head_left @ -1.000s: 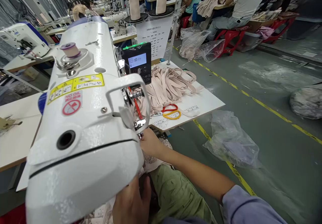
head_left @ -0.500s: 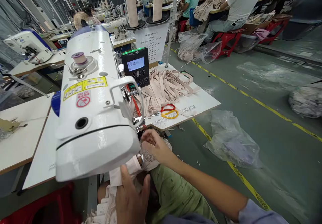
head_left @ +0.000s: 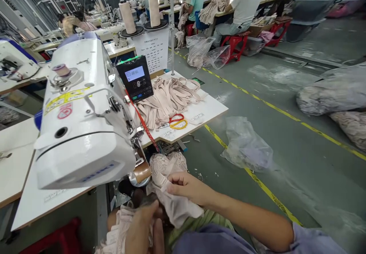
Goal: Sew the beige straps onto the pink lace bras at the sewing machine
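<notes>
My right hand (head_left: pixel 191 187) is closed on the edge of a beige bra (head_left: pixel 178 208), its thumb and fingers pinching the band. The bra's lace cups lie beyond, just below the table corner. Lower down, my left hand (head_left: pixel 141 225) is smeared by motion, so its fingers do not read clearly. It is beside a pile of beige garment pieces (head_left: pixel 121 221) over my lap. To the left of the bra stands the white sewing machine (head_left: pixel 85 147), its head above the metal and brown parts at its working end.
Beige straps (head_left: pixel 168 98) are heaped on the white table (head_left: pixel 211 109) by scissors (head_left: pixel 178 122) and a control panel (head_left: pixel 135 79). Thread cones (head_left: pixel 154 10) stand behind. A plastic bag (head_left: pixel 248 143) lies on the floor. A red stool (head_left: pixel 63 238) is lower left. Co-workers sit farther back.
My right hand has come down from beside the machine and now grips the bra, which is drawn clear of the machine. My left hand has moved lower. The view has turned right.
</notes>
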`<state>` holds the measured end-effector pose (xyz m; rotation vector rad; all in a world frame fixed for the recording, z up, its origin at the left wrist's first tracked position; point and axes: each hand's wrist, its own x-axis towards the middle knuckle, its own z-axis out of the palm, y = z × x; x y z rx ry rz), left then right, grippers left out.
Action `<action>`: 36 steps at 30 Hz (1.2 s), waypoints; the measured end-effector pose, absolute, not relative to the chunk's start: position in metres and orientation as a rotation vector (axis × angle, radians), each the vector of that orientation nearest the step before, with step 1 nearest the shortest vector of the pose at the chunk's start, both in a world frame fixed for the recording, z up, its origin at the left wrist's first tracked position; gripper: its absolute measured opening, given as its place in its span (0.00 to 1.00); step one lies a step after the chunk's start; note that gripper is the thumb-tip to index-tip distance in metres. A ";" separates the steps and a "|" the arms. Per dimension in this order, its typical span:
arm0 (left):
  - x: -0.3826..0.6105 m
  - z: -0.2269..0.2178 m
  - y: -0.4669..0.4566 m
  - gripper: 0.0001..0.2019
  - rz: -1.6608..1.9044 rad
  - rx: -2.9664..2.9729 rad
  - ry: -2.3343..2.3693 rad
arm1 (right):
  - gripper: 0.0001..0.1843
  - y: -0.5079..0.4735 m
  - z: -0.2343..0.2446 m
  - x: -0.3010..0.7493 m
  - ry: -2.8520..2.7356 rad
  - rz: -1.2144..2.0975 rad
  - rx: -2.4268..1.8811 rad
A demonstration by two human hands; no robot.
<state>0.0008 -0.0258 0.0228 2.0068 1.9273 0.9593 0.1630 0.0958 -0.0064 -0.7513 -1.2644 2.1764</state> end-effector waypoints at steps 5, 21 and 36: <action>-0.006 0.030 0.000 0.16 0.732 2.030 1.717 | 0.15 0.095 -0.004 0.159 -2.033 1.992 -0.497; -0.020 -0.007 -0.003 0.20 1.001 0.759 1.447 | 0.14 0.084 -0.031 0.142 -2.157 0.759 -0.728; -0.020 -0.013 -0.002 0.21 1.002 0.965 1.683 | 0.09 0.069 -0.026 0.124 -2.119 0.914 -0.880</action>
